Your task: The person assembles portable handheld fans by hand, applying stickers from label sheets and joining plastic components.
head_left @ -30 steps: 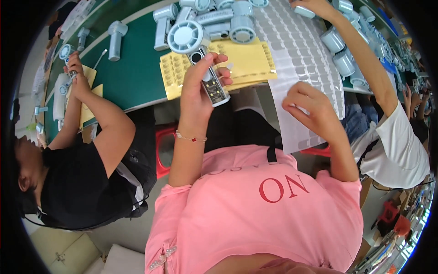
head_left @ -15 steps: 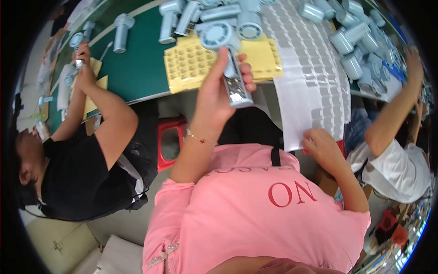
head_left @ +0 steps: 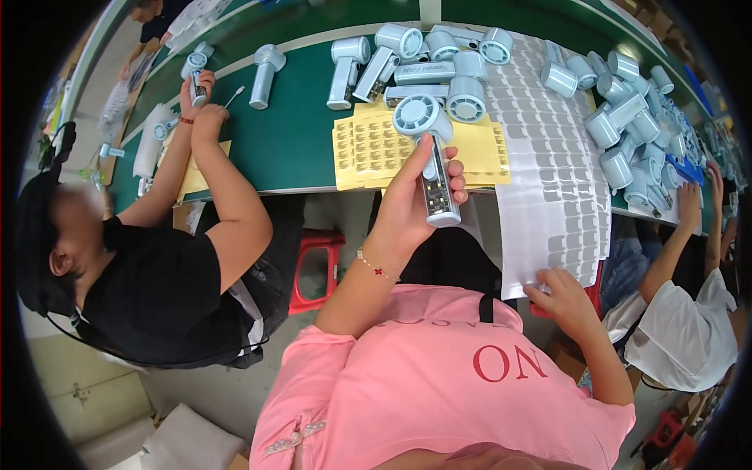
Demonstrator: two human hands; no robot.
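My left hand (head_left: 411,188) is wrapped round the handle of a light-blue handheld fan (head_left: 439,168). The fan's round head points away from me, and circuit parts show through the handle's dark face. At the lower edge of a long sheet of grey stickers (head_left: 548,180), my right hand (head_left: 565,304) has its thumb and forefinger curled onto the sheet. The sheet runs from the table down over its near edge. Whether a loose sticker sits between those fingertips is too small to tell.
Yellow label sheets (head_left: 364,149) lie on the green table (head_left: 298,149), with several light-blue fans (head_left: 423,72) behind them. More fan bodies (head_left: 627,117) are heaped at the right. A person in black (head_left: 172,274) works at my left, another in white (head_left: 681,329) at my right. A red stool (head_left: 317,270) stands below.
The whole view has shifted, so the table and both hands appear lower and further right. The fan stays in my left hand, and my right hand remains at the sheet's lower edge.
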